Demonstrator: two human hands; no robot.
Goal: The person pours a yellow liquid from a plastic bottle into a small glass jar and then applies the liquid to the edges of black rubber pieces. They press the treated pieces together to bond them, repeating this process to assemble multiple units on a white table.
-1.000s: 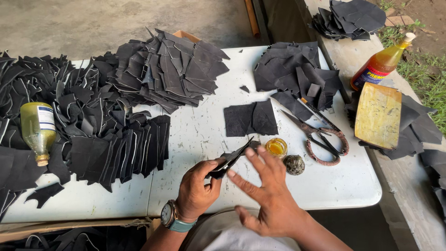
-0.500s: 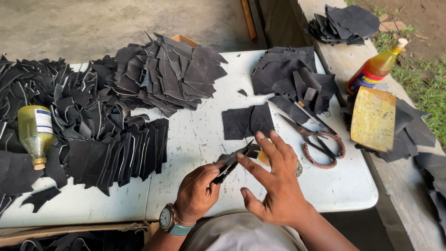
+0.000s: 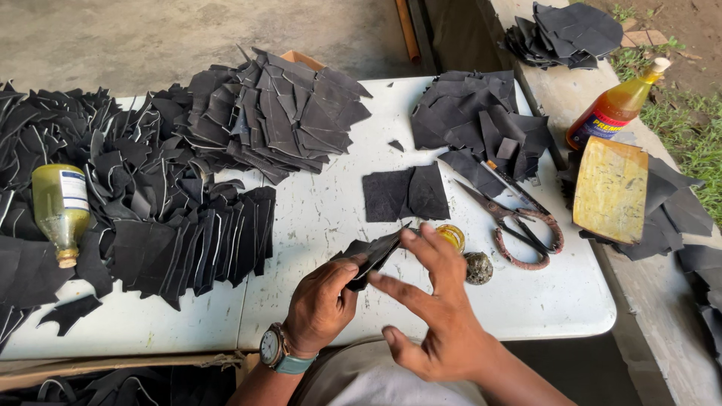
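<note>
My left hand (image 3: 322, 304), with a watch on its wrist, grips a small folded black leather piece (image 3: 370, 254) just above the white table (image 3: 331, 203). My right hand (image 3: 432, 304) is spread next to it, its fingertips near the piece's upper edge, holding nothing. Right behind those fingers sits a small yellow glue pot (image 3: 452, 235) and a dark round lid (image 3: 477, 268). A flat black piece (image 3: 406, 192) lies farther back on the table.
Large heaps of black leather pieces (image 3: 150, 195) cover the left half, and another heap (image 3: 477, 124) lies at the back right. Old scissors (image 3: 515, 218) lie right of the glue pot. A bottle (image 3: 59, 210) lies on the left heap; a yellowish block (image 3: 611, 188) and an orange bottle (image 3: 613, 109) sit on the right ledge.
The right hand's fingers have slid along the held piece and now hover spread beside it. The left hand keeps its grip, with the piece turned slightly flatter.
</note>
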